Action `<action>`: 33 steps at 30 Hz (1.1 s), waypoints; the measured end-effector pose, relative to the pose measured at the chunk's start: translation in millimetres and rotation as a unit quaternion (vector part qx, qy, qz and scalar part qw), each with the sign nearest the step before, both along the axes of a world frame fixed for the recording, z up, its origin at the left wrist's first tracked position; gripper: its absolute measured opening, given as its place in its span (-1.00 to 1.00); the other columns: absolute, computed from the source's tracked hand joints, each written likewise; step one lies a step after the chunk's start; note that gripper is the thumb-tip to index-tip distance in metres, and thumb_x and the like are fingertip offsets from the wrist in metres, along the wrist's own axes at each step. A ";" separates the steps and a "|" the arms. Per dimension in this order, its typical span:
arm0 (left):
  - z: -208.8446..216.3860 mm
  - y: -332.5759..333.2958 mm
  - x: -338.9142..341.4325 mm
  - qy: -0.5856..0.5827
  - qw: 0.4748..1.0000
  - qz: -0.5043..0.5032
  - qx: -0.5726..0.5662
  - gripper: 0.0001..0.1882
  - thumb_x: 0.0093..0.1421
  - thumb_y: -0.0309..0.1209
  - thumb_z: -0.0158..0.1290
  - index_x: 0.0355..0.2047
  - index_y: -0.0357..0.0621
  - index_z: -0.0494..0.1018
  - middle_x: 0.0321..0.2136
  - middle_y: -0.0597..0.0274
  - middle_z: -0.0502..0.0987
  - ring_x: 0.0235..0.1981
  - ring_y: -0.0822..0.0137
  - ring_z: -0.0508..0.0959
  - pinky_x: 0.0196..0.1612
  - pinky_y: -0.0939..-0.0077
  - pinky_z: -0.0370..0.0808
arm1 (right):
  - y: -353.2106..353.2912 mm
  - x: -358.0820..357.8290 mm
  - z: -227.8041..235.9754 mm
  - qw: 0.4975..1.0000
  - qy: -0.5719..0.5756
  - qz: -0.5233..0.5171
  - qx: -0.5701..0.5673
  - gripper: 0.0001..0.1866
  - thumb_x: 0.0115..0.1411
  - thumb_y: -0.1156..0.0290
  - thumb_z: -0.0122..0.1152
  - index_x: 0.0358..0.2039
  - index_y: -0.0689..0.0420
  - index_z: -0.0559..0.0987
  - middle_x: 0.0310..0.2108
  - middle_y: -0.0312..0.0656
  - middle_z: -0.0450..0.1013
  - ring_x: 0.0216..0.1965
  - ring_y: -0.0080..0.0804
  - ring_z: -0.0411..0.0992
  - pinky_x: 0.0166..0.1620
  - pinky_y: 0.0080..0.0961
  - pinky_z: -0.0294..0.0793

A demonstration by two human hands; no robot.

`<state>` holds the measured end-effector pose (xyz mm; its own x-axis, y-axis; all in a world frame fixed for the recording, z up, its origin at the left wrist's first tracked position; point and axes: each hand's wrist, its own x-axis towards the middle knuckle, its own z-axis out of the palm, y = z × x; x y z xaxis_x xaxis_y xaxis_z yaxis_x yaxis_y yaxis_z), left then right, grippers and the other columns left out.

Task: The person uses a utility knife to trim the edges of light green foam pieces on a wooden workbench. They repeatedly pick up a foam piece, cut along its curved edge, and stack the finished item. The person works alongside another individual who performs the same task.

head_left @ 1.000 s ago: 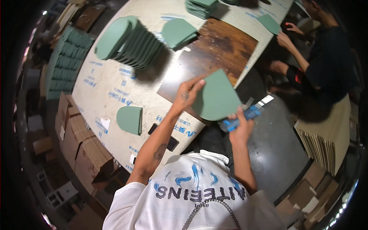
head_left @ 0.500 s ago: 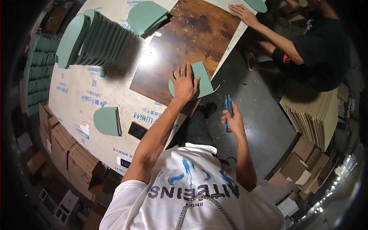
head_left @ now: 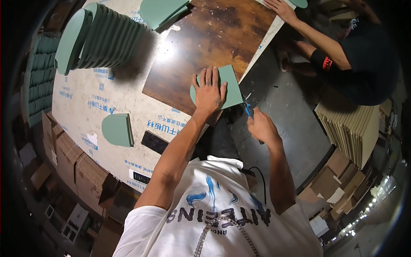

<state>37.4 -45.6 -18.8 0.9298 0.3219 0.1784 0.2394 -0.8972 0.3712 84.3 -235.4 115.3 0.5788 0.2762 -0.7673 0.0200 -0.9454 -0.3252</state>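
My left hand (head_left: pixel 209 93) lies flat with its fingers stretched out, pressing a green sheet (head_left: pixel 230 85) with one rounded end onto a dark brown wood-grain board (head_left: pixel 205 38). The sheet's square corner juts past the board's edge. At that corner my right hand (head_left: pixel 264 125) is closed round a blue utility knife (head_left: pixel 248 109), its tip at or very near the sheet's edge. A small pale strip (head_left: pixel 248 97) shows beside the tip against the floor.
Left on the table (head_left: pixel 85 90) stands a tall stack of green rounded pieces (head_left: pixel 109 40). A smaller green stack (head_left: pixel 116 130) and a black phone (head_left: pixel 155 142) lie nearer me. Another person's hand (head_left: pixel 280 9) rests at the far edge. Tan boards (head_left: pixel 351 128) stand at right.
My right hand has moved up and left, bringing the knife to the sheet's corner. The pale strip that stuck out from the sheet is now apart from it. My left hand stays on the sheet.
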 end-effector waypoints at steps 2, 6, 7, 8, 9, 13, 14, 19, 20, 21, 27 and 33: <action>-0.6 -1.8 -0.6 0.002 1.000 0.002 -0.005 -0.31 0.33 -0.08 -0.02 0.31 -0.31 0.22 0.24 -0.03 0.30 0.30 -0.01 0.21 0.36 -0.25 -0.05 | 4.1 -0.1 2.8 0.999 -0.027 0.038 -0.008 -0.67 0.25 0.41 0.06 -0.12 0.45 0.40 -0.31 0.38 0.53 -0.18 0.35 0.53 -0.06 0.07 0.52; -0.2 -2.1 1.3 0.013 1.000 0.000 -0.001 -0.32 0.34 -0.10 -0.03 0.32 -0.30 0.21 0.24 -0.02 0.29 0.30 -0.01 0.21 0.36 -0.26 -0.05 | -4.4 -9.8 -8.6 0.996 -0.063 0.064 -0.008 -0.68 0.27 0.39 0.09 -0.15 0.44 0.39 -0.36 0.37 0.53 -0.24 0.33 0.55 -0.14 0.06 0.55; -0.1 -2.7 1.9 0.019 1.000 0.003 -0.002 -0.33 0.34 -0.10 -0.03 0.32 -0.30 0.21 0.24 -0.02 0.29 0.30 -0.01 0.21 0.36 -0.26 -0.05 | -6.2 -14.5 -13.1 0.995 -0.073 0.065 -0.014 -0.69 0.28 0.38 0.10 -0.16 0.42 0.39 -0.37 0.36 0.53 -0.26 0.33 0.55 -0.16 0.06 0.56; 0.2 -2.8 2.2 0.024 1.000 0.004 -0.003 -0.33 0.35 -0.10 -0.03 0.32 -0.30 0.21 0.23 -0.02 0.29 0.30 -0.02 0.21 0.36 -0.26 -0.05 | -8.2 -20.5 -17.1 0.994 -0.083 0.065 -0.019 -0.69 0.28 0.38 0.10 -0.16 0.41 0.38 -0.38 0.36 0.54 -0.28 0.32 0.56 -0.17 0.07 0.56; 0.6 -2.3 2.0 0.022 1.000 0.005 -0.004 -0.34 0.35 -0.10 -0.03 0.31 -0.30 0.22 0.23 -0.01 0.30 0.30 -0.02 0.21 0.36 -0.26 -0.05 | -9.5 -26.0 -20.4 0.993 -0.093 0.065 -0.024 -0.70 0.29 0.37 0.11 -0.16 0.40 0.38 -0.39 0.35 0.54 -0.29 0.32 0.56 -0.19 0.08 0.57; 0.8 0.1 0.5 0.016 1.000 0.013 -0.004 -0.35 0.35 -0.09 -0.04 0.30 -0.29 0.23 0.23 -0.02 0.31 0.30 -0.01 0.21 0.36 -0.27 -0.05 | -8.8 -37.0 -44.2 0.990 -0.124 0.059 -0.024 -0.77 0.31 0.42 0.07 -0.20 0.37 0.38 -0.44 0.32 0.54 -0.34 0.29 0.57 -0.23 0.07 0.58; 2.2 0.4 -1.7 0.014 1.000 0.014 -0.002 -0.35 0.35 -0.09 -0.04 0.30 -0.29 0.23 0.23 -0.02 0.31 0.31 0.00 0.21 0.36 -0.27 -0.05 | -11.5 -40.3 -54.8 0.990 -0.122 0.062 -0.023 -0.77 0.30 0.42 0.07 -0.19 0.37 0.39 -0.43 0.33 0.54 -0.32 0.32 0.56 -0.23 0.08 0.57; 13.7 -3.7 0.0 0.005 0.999 0.016 -0.029 -0.34 0.30 -0.12 0.04 0.29 -0.29 0.26 0.23 -0.02 0.34 0.29 0.00 0.25 0.35 -0.28 -0.03 | -120.9 -110.1 -190.0 0.989 -0.116 0.090 -0.023 -0.73 0.23 0.45 0.04 -0.09 0.29 0.45 -0.32 0.31 0.55 -0.21 0.31 0.56 -0.14 0.14 0.54; 6.9 -5.4 2.8 -0.003 1.000 0.005 0.000 -0.34 0.31 -0.11 0.04 0.29 -0.28 0.27 0.22 -0.02 0.35 0.30 0.01 0.24 0.36 -0.28 -0.03 | -121.2 -112.3 -187.7 0.990 -0.136 0.018 -0.043 -0.68 0.20 0.42 0.12 -0.06 0.28 0.43 -0.31 0.31 0.55 -0.21 0.31 0.56 -0.09 0.17 0.52; -3.5 -9.6 2.6 -0.013 1.000 0.004 -0.010 -0.33 0.31 -0.11 0.04 0.29 -0.28 0.26 0.22 -0.01 0.34 0.31 0.03 0.23 0.36 -0.27 -0.03 | -113.2 -106.2 -178.3 0.987 -0.082 -0.050 -0.126 -0.61 0.13 0.42 0.20 -0.03 0.24 0.42 -0.27 0.31 0.55 -0.19 0.37 0.54 -0.06 0.21 0.49; -3.2 -1.5 -7.4 -0.017 0.999 0.041 0.015 -0.35 0.32 -0.08 0.02 0.27 -0.27 0.26 0.21 -0.04 0.32 0.28 -0.02 0.24 0.28 -0.28 0.05 | -36.6 -64.2 -157.9 0.710 0.081 -0.543 0.441 -0.58 0.28 0.54 0.22 0.12 0.19 0.36 -0.06 -0.03 0.51 -0.11 -0.12 0.60 -0.21 -0.22 0.71; 35.6 0.3 -9.6 0.126 0.984 0.100 -0.079 -0.23 0.22 0.11 0.13 0.17 -0.32 0.35 0.04 -0.20 0.46 0.05 -0.17 0.45 -0.01 -0.21 0.40 | 15.6 -51.4 -118.5 0.724 -0.006 -0.517 0.457 -0.53 0.27 0.40 0.33 0.18 0.14 0.48 -0.27 -0.29 0.50 -0.23 -0.43 0.51 -0.27 -0.44 0.61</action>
